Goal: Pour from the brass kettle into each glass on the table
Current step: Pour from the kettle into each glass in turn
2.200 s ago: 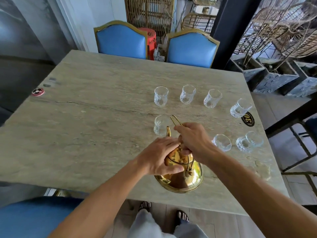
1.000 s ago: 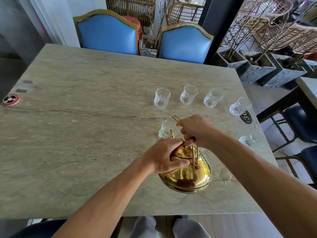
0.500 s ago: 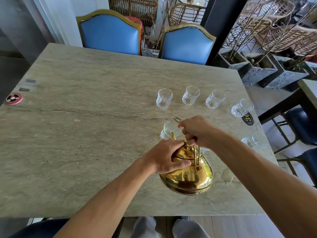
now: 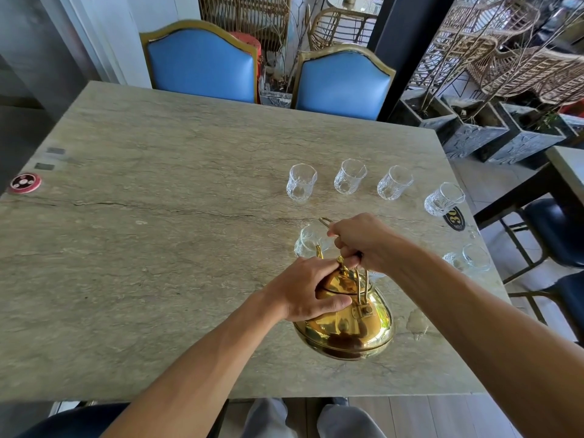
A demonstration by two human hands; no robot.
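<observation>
Starting at the far left edge of the pale grey-green stone worktop (image 4: 132, 235), a small round red-and-white disc (image 4: 24, 182) lies flat beside two dark grey rectangular marks (image 4: 50, 159). Further right, the left hand (image 4: 308, 292) presses down on the lid of the polished round brass kettle (image 4: 346, 320), its fingers (image 4: 328, 303) wrapped over the lid and shoulder, thumb along the body. That kettle is held tilted forward above the near right part of the worktop, with its spout tip (image 4: 319, 251) just at the rim of a clear patterned glass (image 4: 308, 245). The right hand (image 4: 360, 241) grips the kettle's thin wire bail handle (image 4: 325, 221), fingers closed tight round it. Beyond, four more clear patterned glasses (image 4: 350, 177) stand upright in a loose row, the rightmost one (image 4: 444, 199) touching a black oval number plate (image 4: 454, 219). Two further glasses (image 4: 471, 259) sit near the right edge, partly hidden by the right forearm. A wet patch (image 4: 417, 322) shows just right of the kettle.
</observation>
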